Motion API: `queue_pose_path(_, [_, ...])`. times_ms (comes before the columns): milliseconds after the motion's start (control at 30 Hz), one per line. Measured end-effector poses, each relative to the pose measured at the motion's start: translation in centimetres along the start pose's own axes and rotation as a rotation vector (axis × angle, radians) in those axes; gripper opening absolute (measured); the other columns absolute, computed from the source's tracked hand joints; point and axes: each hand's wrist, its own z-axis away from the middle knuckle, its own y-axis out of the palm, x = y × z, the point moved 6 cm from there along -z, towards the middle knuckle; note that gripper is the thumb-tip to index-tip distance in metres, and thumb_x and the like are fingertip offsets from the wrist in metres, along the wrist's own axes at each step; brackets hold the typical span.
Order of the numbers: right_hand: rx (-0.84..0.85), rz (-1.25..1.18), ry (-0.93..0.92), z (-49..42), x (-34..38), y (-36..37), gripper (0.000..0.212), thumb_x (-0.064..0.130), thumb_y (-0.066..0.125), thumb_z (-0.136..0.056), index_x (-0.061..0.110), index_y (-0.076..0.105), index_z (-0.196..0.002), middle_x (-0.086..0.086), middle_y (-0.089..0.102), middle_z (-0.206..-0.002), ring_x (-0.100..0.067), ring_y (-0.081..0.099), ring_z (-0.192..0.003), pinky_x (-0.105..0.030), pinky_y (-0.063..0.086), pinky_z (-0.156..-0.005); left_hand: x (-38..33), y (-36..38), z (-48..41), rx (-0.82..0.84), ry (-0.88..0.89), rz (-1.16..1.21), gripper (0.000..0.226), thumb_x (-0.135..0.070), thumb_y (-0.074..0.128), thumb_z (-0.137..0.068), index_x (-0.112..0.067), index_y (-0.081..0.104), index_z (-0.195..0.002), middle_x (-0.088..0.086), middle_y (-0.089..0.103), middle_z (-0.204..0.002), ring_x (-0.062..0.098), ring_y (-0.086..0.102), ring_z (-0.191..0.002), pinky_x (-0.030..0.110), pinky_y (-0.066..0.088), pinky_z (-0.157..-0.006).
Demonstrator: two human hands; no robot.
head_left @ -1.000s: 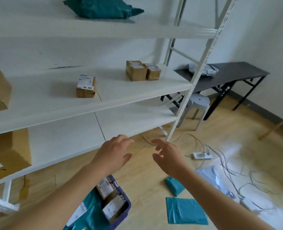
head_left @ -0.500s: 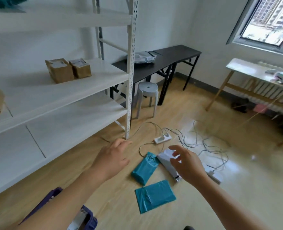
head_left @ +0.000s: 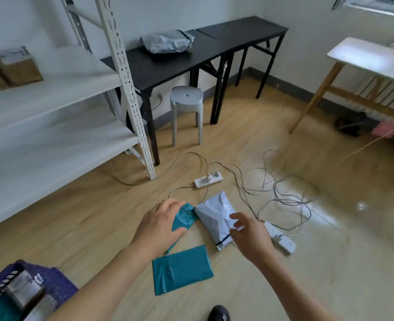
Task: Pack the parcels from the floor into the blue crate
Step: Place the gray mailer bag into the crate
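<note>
Pickup step. Left hand [head_left: 159,228] spread, settling on teal parcel [head_left: 183,216]; right hand [head_left: 249,237] open, empty, over grey parcel [head_left: 216,214]. Next: close grips, carry to blue crate [head_left: 52,281] at lower left.

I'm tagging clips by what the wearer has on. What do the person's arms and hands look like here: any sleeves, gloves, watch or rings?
Both forearms are bare up to the frame edge: no sleeves in view. The left hand and right hand wear no gloves, and no watch, bracelet or ring shows on either wrist or the visible fingers. A dark shoe toe shows at the bottom edge.
</note>
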Motion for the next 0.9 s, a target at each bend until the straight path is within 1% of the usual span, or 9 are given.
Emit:
queue_pose_path(167, [0.036,-0.051,0.092,-6.5,-5.8,0.2,0.035,0.016,0.054,-0.088,0.022,0.059,-0.122,0.002,0.065,-0.111,-0.014,0.062,-0.098,-0.023,0.045,-0.078,-1.3,4.6,-6.3,0.024,-0.056,0.042,0.061,-0.037,0.054,-0.091,-0.033,0.026,-0.145,-0.012,0.030,-0.144,0.010,0.034,-0.130,0.025,0.031,-0.106])
queue_pose_path(333, [0.083,-0.100,0.205,-12.7,-11.8,4.6,0.036,0.014,0.053,-0.087,0.020,0.060,-0.122,-0.001,0.067,-0.112,-0.017,0.061,-0.104,-0.020,0.040,-0.076,0.0,11.4,-12.8,0.065,-0.064,0.043,0.061,-0.035,0.053,-0.091,-0.030,0.026,-0.146,-0.010,0.028,-0.145,0.011,0.032,-0.132,0.025,0.031,-0.107])
queue_pose_path(467, [0.115,-0.156,0.319,-18.4,-18.2,11.1,0.035,0.012,0.054,-0.086,0.018,0.062,-0.119,-0.004,0.068,-0.109,-0.019,0.061,-0.102,-0.022,0.043,-0.080,2.6,19.9,-18.0,0.127,-0.073,0.035,0.063,-0.033,0.054,-0.091,-0.029,0.025,-0.147,-0.007,0.027,-0.146,0.013,0.033,-0.133,0.027,0.031,-0.108])
queue_pose_path(600, [0.137,-0.181,0.407,-24.3,-25.1,18.8,0.035,0.012,0.053,-0.084,0.015,0.062,-0.118,-0.006,0.068,-0.109,-0.022,0.063,-0.099,-0.025,0.048,-0.082,7.0,29.4,-22.7,0.167,-0.101,0.001,0.064,-0.034,0.055,-0.090,-0.028,0.026,-0.146,-0.006,0.028,-0.146,0.014,0.033,-0.133,0.028,0.030,-0.109])
queue_pose_path(667, [0.155,-0.233,0.459,-27.0,-28.4,23.1,0.037,0.011,0.054,-0.082,0.013,0.062,-0.118,-0.008,0.067,-0.108,-0.025,0.065,-0.095,-0.031,0.053,-0.085,9.3,34.0,-24.9,0.188,-0.114,-0.005,0.064,-0.033,0.056,-0.089,-0.029,0.027,-0.146,-0.006,0.030,-0.145,0.014,0.034,-0.132,0.028,0.030,-0.108])
queue_pose_path(767, [0.167,-0.306,0.536,-31.4,-33.7,29.5,0.045,0.010,0.054,-0.079,0.009,0.059,-0.123,-0.011,0.067,-0.109,-0.029,0.066,-0.096,-0.041,0.054,-0.088,12.2,40.7,-28.3,0.204,-0.106,-0.013,0.065,-0.032,0.057,-0.088,-0.028,0.027,-0.145,-0.006,0.031,-0.143,0.015,0.034,-0.131,0.028,0.031,-0.108])
queue_pose_path(800, [0.165,-0.328,0.559,-32.8,-35.2,31.3,0.048,0.009,0.054,-0.079,0.007,0.056,-0.126,-0.012,0.067,-0.106,-0.029,0.066,-0.093,-0.042,0.054,-0.087,13.0,42.8,-29.4,0.202,-0.101,-0.015,0.065,-0.032,0.057,-0.088,-0.028,0.027,-0.145,-0.006,0.031,-0.143,0.015,0.035,-0.131,0.028,0.031,-0.107])
queue_pose_path(833, [0.151,-0.363,0.595,-34.0,-36.5,32.7,0.049,0.007,0.053,-0.080,0.005,0.052,-0.129,-0.013,0.067,-0.096,-0.029,0.067,-0.085,-0.042,0.055,-0.085,13.8,44.8,-30.6,0.201,-0.098,-0.013,0.065,-0.032,0.057,-0.088,-0.028,0.027,-0.145,-0.006,0.032,-0.143,0.016,0.035,-0.131,0.028,0.031,-0.107])
queue_pose_path(900, [0.118,-0.513,0.699,-36.2,-39.2,35.3,0.049,-0.001,0.052,-0.084,0.002,0.045,-0.133,-0.011,0.060,-0.074,-0.026,0.063,-0.064,-0.040,0.057,-0.073,14.9,48.6,-33.0,0.202,-0.093,0.004,0.066,-0.032,0.057,-0.088,-0.027,0.026,-0.146,-0.005,0.031,-0.144,0.017,0.033,-0.132,0.030,0.031,-0.108])
